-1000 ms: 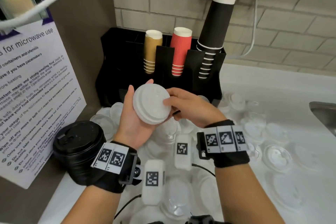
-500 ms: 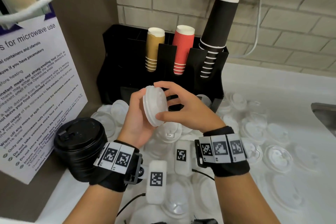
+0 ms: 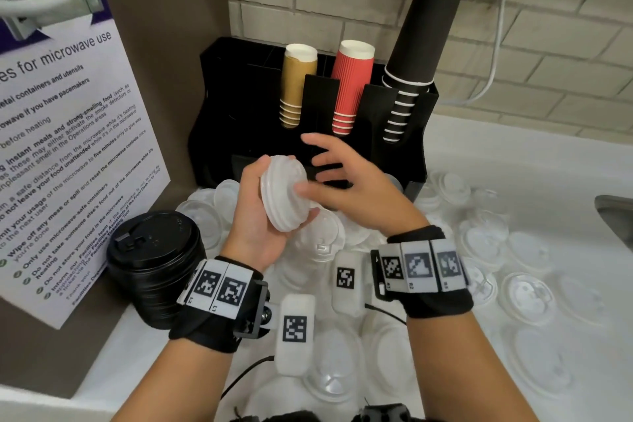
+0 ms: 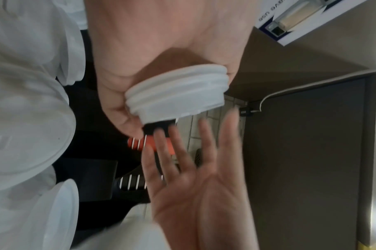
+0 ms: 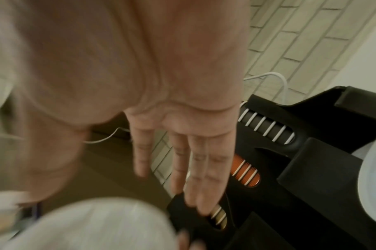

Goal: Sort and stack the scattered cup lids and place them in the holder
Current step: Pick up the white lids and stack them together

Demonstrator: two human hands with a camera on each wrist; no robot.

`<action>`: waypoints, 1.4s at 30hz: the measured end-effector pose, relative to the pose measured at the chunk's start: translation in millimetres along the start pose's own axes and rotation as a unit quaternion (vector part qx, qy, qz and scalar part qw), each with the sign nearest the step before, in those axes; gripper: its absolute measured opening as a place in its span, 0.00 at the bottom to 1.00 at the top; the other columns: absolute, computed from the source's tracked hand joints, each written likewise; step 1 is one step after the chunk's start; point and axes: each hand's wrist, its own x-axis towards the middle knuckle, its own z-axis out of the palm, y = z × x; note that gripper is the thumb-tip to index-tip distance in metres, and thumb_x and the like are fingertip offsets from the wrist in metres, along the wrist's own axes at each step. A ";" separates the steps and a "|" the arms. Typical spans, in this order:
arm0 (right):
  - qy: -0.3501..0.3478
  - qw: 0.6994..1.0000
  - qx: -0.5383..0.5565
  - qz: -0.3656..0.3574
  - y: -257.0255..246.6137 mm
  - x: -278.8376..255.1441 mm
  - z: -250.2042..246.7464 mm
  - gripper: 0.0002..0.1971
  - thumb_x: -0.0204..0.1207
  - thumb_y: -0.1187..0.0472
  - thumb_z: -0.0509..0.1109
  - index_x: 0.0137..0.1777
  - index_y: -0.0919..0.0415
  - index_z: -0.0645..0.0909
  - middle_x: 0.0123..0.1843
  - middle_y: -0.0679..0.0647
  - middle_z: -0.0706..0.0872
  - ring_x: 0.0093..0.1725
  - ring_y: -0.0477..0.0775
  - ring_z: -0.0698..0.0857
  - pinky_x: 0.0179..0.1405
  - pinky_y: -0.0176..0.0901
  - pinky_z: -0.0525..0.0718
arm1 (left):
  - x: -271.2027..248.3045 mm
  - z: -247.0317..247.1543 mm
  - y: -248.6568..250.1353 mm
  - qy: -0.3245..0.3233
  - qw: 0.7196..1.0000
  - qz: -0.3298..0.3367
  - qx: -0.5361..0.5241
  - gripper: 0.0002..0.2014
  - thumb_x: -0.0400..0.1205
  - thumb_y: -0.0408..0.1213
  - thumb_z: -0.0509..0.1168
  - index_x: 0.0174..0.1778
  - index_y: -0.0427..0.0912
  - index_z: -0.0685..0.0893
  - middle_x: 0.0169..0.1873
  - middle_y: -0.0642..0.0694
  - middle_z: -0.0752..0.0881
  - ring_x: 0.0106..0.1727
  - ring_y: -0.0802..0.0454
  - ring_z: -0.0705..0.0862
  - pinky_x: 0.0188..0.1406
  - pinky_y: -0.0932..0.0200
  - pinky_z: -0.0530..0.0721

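A: Since half a second back the right hand [image 3: 346,188] has let go of the white lids [image 3: 286,193]; its fingers, then pinching the stack's edge, are now spread and straight, only the thumb near the stack's face.

B: And the left hand [image 3: 255,212]?

A: It grips the small stack, tilted on edge, thumb over the top rim and fingers underneath. The left wrist view shows the stack [image 4: 177,93] has several nested rims.

B: So which step is this?

A: Probably squaring up a sorted stack, held just in front of the black holder [image 3: 239,106]. Many clear lids [image 3: 527,295] lie scattered on the counter [image 3: 548,161], and a stack of black lids [image 3: 156,260] stands at the left.

B: Next?

A: Either another matching white lid gets added, or the stack goes into a free slot; which slot is free cannot be told.
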 end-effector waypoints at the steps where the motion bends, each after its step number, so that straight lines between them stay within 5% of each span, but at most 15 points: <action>1: 0.027 0.999 0.003 0.019 3.6 3.3 -4.2 0.27 0.74 0.48 0.74 0.73 0.42 0.73 0.62 0.46 0.80 0.59 0.44 0.83 0.54 0.35 0.84 | 0.7 -2.6 1.8 0.025 1.000 0.010 -0.002 0.21 0.76 0.58 0.61 0.53 0.45 0.84 0.45 0.46 0.86 0.44 0.50 0.85 0.42 0.53 0.85; 3: 0.054 0.996 -0.035 0.054 13.1 8.9 -10.8 0.23 0.77 0.49 0.72 0.72 0.48 0.76 0.62 0.47 0.81 0.59 0.46 0.83 0.51 0.30 0.80 | 2.1 -7.2 6.0 0.064 0.997 0.029 -0.016 0.21 0.78 0.58 0.59 0.53 0.44 0.79 0.41 0.46 0.81 0.42 0.50 0.80 0.42 0.54 0.80; 5: 0.009 0.987 -0.131 0.089 21.8 11.6 -9.1 0.25 0.76 0.49 0.73 0.72 0.49 0.76 0.63 0.49 0.80 0.60 0.46 0.80 0.51 0.28 0.76 | 2.6 -11.4 8.7 0.090 0.995 0.035 -0.031 0.22 0.80 0.61 0.56 0.50 0.44 0.78 0.38 0.45 0.79 0.41 0.50 0.79 0.45 0.53 0.79; 9: -0.151 0.935 -0.281 0.155 35.0 14.6 20.0 0.40 0.66 0.49 0.81 0.76 0.42 0.66 0.67 0.54 0.68 0.70 0.57 0.69 0.63 0.51 0.77 | -0.7 -12.7 10.2 0.086 0.996 0.015 -0.030 0.20 0.77 0.58 0.60 0.48 0.43 0.77 0.40 0.44 0.77 0.46 0.46 0.76 0.47 0.49 0.79; 12: -0.173 0.899 -0.373 0.149 39.7 19.4 41.5 0.44 0.61 0.53 0.83 0.74 0.42 0.62 0.68 0.55 0.63 0.70 0.60 0.63 0.59 0.55 0.79 | -3.0 -13.4 9.8 0.087 0.996 0.003 -0.017 0.14 0.81 0.50 0.59 0.54 0.45 0.75 0.49 0.42 0.74 0.53 0.43 0.74 0.44 0.49 0.80; 16: -0.161 0.882 -0.420 0.138 45.3 22.7 49.4 0.41 0.62 0.60 0.81 0.71 0.45 0.62 0.68 0.56 0.62 0.69 0.63 0.64 0.62 0.60 0.79 | -6.1 -12.3 10.4 0.077 0.997 0.008 -0.016 0.10 0.83 0.47 0.57 0.56 0.49 0.78 0.48 0.42 0.76 0.48 0.44 0.76 0.43 0.49 0.79; 22: -0.067 0.954 -0.274 0.104 32.1 19.7 16.2 0.31 0.65 0.56 0.79 0.65 0.47 0.69 0.61 0.51 0.65 0.66 0.61 0.68 0.59 0.53 0.76 | -7.4 -10.6 11.7 0.080 0.996 0.026 0.012 0.19 0.85 0.47 0.56 0.70 0.48 0.78 0.49 0.42 0.76 0.51 0.42 0.75 0.44 0.51 0.76; 26: -0.016 0.999 -0.040 0.013 7.1 7.5 -9.6 0.27 0.68 0.63 0.78 0.65 0.48 0.74 0.62 0.51 0.77 0.58 0.52 0.80 0.48 0.40 0.85 | -10.1 -8.3 8.2 0.058 0.998 0.010 0.030 0.29 0.77 0.52 0.61 0.74 0.47 0.76 0.62 0.40 0.83 0.61 0.42 0.79 0.53 0.50 0.80; 28: -0.050 0.998 0.010 -0.025 -3.4 0.4 -8.2 0.27 0.68 0.66 0.78 0.65 0.48 0.75 0.63 0.50 0.78 0.59 0.49 0.82 0.49 0.40 0.87 | -12.7 -3.2 6.2 0.031 0.999 0.000 0.042 0.30 0.77 0.53 0.61 0.74 0.44 0.78 0.66 0.38 0.84 0.63 0.43 0.82 0.57 0.48 0.80; 34: -0.069 0.997 0.005 -0.043 -4.2 -6.5 12.7 0.30 0.64 0.68 0.80 0.64 0.50 0.75 0.66 0.53 0.75 0.63 0.53 0.78 0.57 0.58 0.86 | -18.1 7.4 3.4 0.011 1.000 0.001 0.016 0.30 0.78 0.52 0.60 0.73 0.39 0.78 0.62 0.37 0.86 0.60 0.46 0.87 0.47 0.51 0.89; 39: -0.066 0.996 0.010 -0.052 0.1 -7.7 20.4 0.31 0.63 0.65 0.81 0.63 0.48 0.74 0.65 0.52 0.74 0.63 0.53 0.78 0.55 0.58 0.87 | -20.5 8.6 0.5 0.025 0.999 0.004 0.022 0.35 0.76 0.52 0.62 0.77 0.37 0.74 0.62 0.37 0.85 0.64 0.42 0.85 0.54 0.47 0.87; 42: -0.072 0.996 0.010 -0.054 -2.4 -7.1 21.7 0.32 0.63 0.65 0.82 0.64 0.51 0.73 0.66 0.54 0.75 0.63 0.54 0.78 0.53 0.57 0.88 | -21.1 6.4 -1.3 0.024 0.999 0.004 0.039 0.31 0.77 0.51 0.64 0.74 0.41 0.76 0.61 0.40 0.86 0.63 0.44 0.85 0.49 0.49 0.87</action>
